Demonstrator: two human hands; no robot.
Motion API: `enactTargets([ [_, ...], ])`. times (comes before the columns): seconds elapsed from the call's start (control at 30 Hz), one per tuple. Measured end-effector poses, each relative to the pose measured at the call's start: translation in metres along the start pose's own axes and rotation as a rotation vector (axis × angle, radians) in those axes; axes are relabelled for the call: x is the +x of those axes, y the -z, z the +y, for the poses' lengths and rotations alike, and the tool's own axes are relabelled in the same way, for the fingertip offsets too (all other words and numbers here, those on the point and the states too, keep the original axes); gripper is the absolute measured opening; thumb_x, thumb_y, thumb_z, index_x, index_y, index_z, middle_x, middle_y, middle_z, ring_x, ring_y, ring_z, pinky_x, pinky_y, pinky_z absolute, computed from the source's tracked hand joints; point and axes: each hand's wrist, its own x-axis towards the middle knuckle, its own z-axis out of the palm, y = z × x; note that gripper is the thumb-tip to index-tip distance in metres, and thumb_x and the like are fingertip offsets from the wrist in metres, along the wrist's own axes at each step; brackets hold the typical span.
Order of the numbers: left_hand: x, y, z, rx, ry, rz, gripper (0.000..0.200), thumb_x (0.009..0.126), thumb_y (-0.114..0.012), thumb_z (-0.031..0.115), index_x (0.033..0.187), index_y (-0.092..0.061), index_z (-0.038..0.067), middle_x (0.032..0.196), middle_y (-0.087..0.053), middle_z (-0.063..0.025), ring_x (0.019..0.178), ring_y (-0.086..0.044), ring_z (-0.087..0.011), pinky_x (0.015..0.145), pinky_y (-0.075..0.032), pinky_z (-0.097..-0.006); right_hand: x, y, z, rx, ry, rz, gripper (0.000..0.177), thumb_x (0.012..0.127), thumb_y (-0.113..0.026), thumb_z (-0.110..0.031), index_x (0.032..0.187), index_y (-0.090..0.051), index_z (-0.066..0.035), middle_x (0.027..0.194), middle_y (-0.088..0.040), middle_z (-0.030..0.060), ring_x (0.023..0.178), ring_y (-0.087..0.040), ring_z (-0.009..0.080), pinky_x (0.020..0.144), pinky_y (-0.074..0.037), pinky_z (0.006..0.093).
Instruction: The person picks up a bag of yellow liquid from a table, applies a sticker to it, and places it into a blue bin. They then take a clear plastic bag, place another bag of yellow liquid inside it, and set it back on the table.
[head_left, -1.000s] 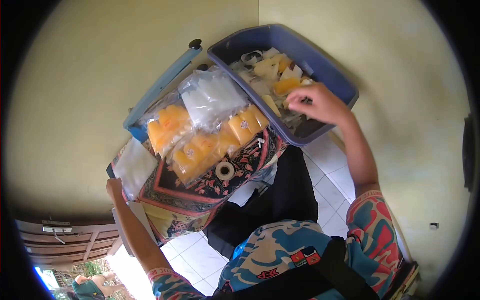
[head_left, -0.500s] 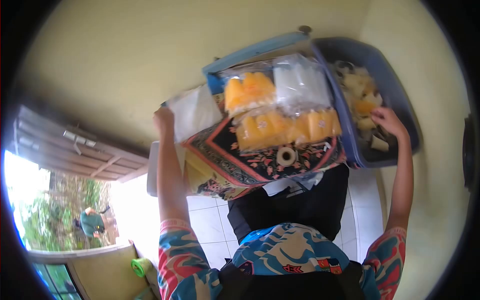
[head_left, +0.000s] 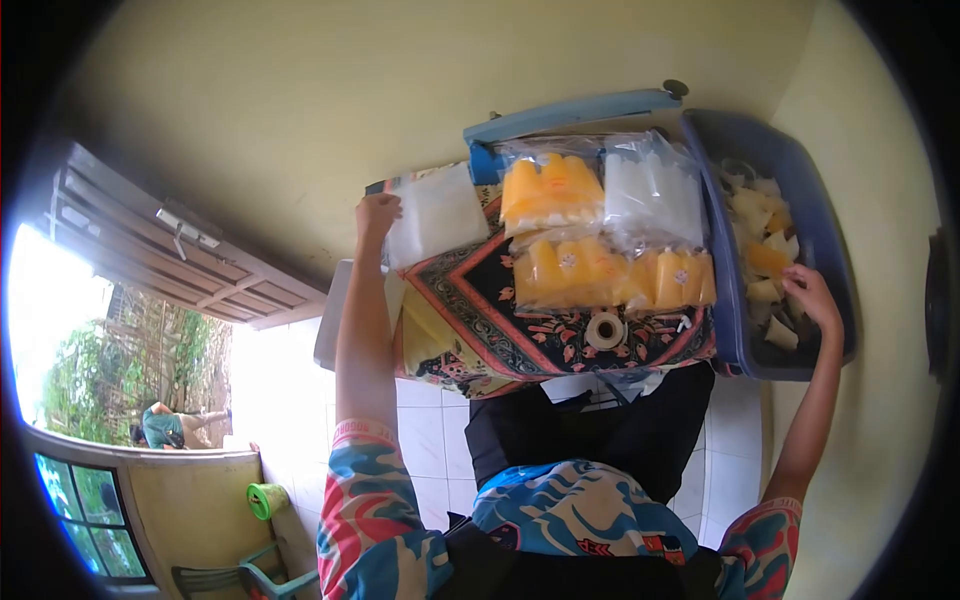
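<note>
Head view: has the left hand (head_left: 378, 216) at the left edge of the translucent plastic sheets (head_left: 440, 215) on the cloth-covered bench (head_left: 470, 292), with fingers loosely curled; impossible to say whether gripping. Has the right hand (head_left: 812, 297) inside the blue tub (head_left: 808, 185), with fingers slightly parted among the scraps (head_left: 765, 262); hold likewise unclear. Seems at the step of handling scraps; calls next for a sure pinch.

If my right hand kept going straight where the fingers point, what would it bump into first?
Most likely the loose scraps in the blue bin, probably the orange piece just past the fingertips of your right hand. It may be touching already; depth is hard to tell.
</note>
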Motion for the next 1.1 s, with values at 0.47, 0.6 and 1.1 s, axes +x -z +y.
enactTargets([
  [0.47,-0.051,0.024,0.088,-0.871,-0.09,0.325,0.014,0.095,-0.051,0.002,0.104,-0.053,-0.009,0.086,-0.069,-0.0198,0.073,-0.069,-0.0236,0.071,-0.06,-0.0344,-0.053,-0.038,-0.159,0.239,0.408,0.386,0.019,0.094,-0.059,-0.005,0.11,-0.063,0.003,0.099,-0.067,0.0087,0.096,-0.063,0.0142,0.088,-0.048,0.0278],
  [0.6,-0.116,0.028,0.111,-1.127,-0.098,0.452,0.009,0.094,-0.055,0.001,0.102,-0.051,-0.002,0.092,-0.063,-0.0134,0.08,-0.065,-0.0194,0.076,-0.056,-0.0321,-0.06,-0.137,-0.235,0.522,0.652,-0.001,0.02,0.092,-0.06,-0.007,0.11,-0.064,0.002,0.102,-0.068,0.0103,0.095,-0.064,0.015,0.085,-0.051,0.0268],
  [1.1,-0.375,-0.043,0.044,-1.136,0.458,0.331,0.009,0.092,-0.06,0.002,0.095,-0.055,0.007,0.091,-0.059,0.0,0.083,-0.058,-0.0104,0.078,-0.05,-0.0279,-0.036,-0.392,-0.288,0.972,0.036,-0.497,0.024,0.093,-0.062,-0.011,0.113,-0.063,0.003,0.094,-0.071,0.0095,0.076,-0.064,0.0107,0.069,-0.051,0.0248],
])
